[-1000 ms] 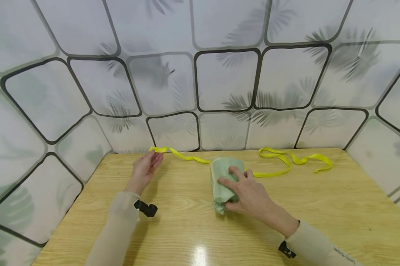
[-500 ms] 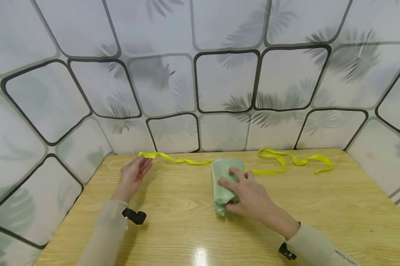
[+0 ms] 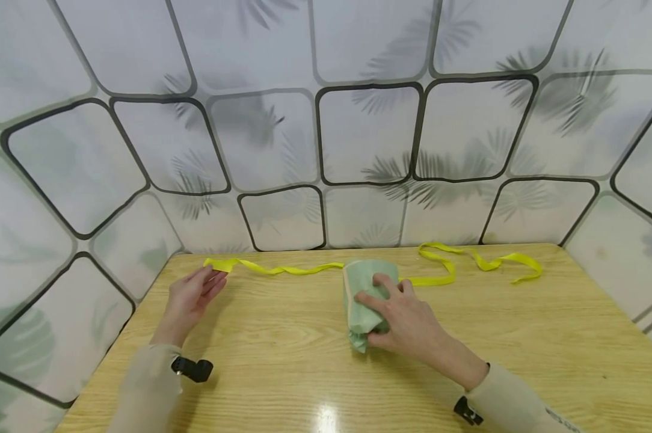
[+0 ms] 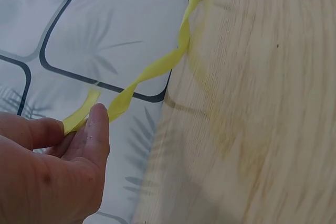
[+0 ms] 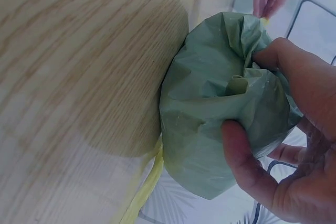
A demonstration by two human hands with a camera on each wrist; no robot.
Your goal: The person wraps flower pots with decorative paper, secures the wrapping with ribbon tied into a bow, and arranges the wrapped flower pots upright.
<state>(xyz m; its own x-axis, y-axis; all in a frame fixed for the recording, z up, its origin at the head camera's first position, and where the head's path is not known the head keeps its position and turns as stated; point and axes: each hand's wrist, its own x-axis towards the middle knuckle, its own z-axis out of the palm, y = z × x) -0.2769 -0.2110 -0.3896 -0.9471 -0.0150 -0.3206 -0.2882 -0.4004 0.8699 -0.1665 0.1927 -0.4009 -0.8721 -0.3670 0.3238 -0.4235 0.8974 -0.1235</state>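
My left hand (image 3: 187, 300) pinches the free end of a yellow ribbon (image 3: 299, 271) between thumb and fingers at the left of the table. In the left wrist view the twisted ribbon (image 4: 157, 67) rises from the fingertips toward the top, with a short tail past the thumb. A pale green wrapped package (image 3: 362, 317) sits mid-table under my right hand (image 3: 418, 325), whose spread fingers grip it from the right. Gathered folds of the package's wrapping (image 5: 197, 98) show between the fingers in the right wrist view. The ribbon's stretch at the package is hidden.
The ribbon's other part (image 3: 436, 280) lies in loose curves on the right rear of the wooden table (image 3: 282, 373). A patterned backdrop (image 3: 369, 138) stands close behind the table's far edge and along both sides.
My left hand has moved left and toward me, drawing the ribbon's end along; the loose curve right of the package has shortened. My right hand and the package have stayed put.
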